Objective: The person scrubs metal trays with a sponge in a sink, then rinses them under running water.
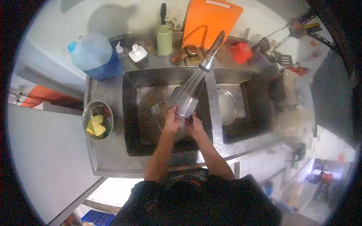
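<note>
Over the left sink basin, a silver metal cup is tilted between my two hands, under spraying water. My left hand grips its left side, fingers closed. On its lower right my right hand is closed around it; some fingertips are hidden beneath. Water fans down from the chrome faucet onto the cup and past it. A clear container lies in the basin just left of my left hand, partly blurred by the water.
In the right basin sits a round metal pot. A bowl with yellow sponges rests on the left counter. Along the back stand a blue jug, a soap dispenser, a green bottle and an orange cutting board.
</note>
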Demonstrator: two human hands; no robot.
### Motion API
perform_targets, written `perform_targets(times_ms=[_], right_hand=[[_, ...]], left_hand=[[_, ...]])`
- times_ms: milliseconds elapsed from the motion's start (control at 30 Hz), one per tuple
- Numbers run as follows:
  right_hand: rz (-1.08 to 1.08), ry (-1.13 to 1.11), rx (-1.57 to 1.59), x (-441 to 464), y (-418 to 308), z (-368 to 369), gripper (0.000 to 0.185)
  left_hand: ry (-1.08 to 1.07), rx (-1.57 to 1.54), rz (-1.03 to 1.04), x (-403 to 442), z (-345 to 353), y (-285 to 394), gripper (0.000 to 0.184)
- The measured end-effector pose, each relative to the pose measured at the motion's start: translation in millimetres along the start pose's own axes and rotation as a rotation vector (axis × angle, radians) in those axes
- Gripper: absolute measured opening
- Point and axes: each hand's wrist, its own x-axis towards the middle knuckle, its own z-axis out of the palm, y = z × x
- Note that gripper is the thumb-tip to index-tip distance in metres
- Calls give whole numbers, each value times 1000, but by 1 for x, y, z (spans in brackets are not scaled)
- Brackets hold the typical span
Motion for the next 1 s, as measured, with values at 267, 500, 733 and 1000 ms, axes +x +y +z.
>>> perform_targets(times_ms=[267, 500, 733, 1000], right_hand=[[-199, -15, -656, -37, -82, 66, 77], [-420, 145, -626, -2, -48, 73, 46], [-1128, -79, -1800, -46, -78, 123, 37], [-1510, -328, -1856, -67, -80, 129, 44]], left_hand=[[96, -136, -92, -16, 20, 28, 46], [-78, 410, 38, -38, 38, 50, 54], [69, 680, 46, -40, 44, 70, 64], [102, 435, -8, -31, 30, 47, 58]])
